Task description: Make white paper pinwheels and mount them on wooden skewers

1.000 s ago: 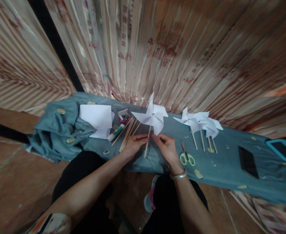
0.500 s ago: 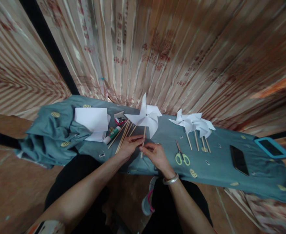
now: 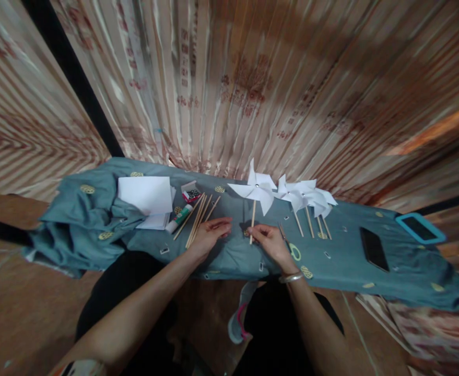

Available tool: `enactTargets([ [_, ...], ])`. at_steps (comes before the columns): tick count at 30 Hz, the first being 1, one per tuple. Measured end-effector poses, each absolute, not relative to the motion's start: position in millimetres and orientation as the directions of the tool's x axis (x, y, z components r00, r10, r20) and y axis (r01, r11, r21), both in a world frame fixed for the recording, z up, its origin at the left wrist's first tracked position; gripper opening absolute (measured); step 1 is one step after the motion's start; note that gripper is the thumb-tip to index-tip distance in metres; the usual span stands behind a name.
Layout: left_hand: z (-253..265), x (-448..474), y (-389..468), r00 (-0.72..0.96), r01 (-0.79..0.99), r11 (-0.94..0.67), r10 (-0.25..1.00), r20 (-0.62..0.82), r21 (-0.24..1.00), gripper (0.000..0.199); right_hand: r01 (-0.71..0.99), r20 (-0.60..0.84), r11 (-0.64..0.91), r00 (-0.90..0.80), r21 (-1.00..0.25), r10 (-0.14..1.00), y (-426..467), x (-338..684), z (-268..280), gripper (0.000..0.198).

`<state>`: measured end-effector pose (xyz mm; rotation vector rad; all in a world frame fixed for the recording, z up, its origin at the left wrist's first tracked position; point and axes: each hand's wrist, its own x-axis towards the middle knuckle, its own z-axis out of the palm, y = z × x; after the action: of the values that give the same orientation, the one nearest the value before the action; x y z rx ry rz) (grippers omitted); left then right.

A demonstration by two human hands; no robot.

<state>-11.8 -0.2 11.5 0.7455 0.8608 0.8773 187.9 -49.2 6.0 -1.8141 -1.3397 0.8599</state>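
A pleated, printed curtain (image 3: pixel 229 115) hangs behind the cloth-covered desk (image 3: pixel 344 269). The right hand (image 3: pixel 269 241) grasps a white pinwheel (image 3: pixel 266 194) by its stick (image 3: pixel 253 216); the left hand (image 3: pixel 209 234) has its grip released.

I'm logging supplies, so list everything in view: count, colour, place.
Held pinwheel: one, white, right hand
Other pinwheels: several overlapping, white, further right
Loose sticks: several, light wood, beside left hand
Glue stick: one, green-white, left of sticks
Small box: one, red-white, beyond glue stick
Paper: stack, white, cloth's left part
Scissors: one, green handles, by right hand
Phone: one, black, cloth's right part
Device: one, blue, right of phone
Cloth: one, green, across middle
Curtain: count unclear, beige-brown, behind
Bars: three, black, both sides
Floor: one, brown, below
Shoe: one, grey-pink, below cloth
Bracelet: one, silver, right wrist
Legs: two, black, bottom
Left hand: one, bare, left of held pinwheel
Right hand: one, bare, on pinwheel's stick
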Motion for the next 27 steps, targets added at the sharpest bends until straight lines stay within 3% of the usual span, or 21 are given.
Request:
enactTargets([
  [7,10,-16,-2,0.37,-0.348,0.443,0.874,-0.314,0.826,0.039,0.656,-0.071,-0.32,0.376,-0.683,0.924,-47,271,23,0.054],
  [17,6,-14,-3,0.376,-0.32,0.441,0.872,-0.315,0.838,0.036,0.76,-0.186,-0.488,0.454,-0.43,0.871,-42,325,27,0.033],
  [27,6,-14,-3,0.381,-0.303,0.447,0.866,-0.323,0.842,0.035,0.827,-0.238,-0.468,0.409,-0.312,0.881,-29,332,17,0.037],
])
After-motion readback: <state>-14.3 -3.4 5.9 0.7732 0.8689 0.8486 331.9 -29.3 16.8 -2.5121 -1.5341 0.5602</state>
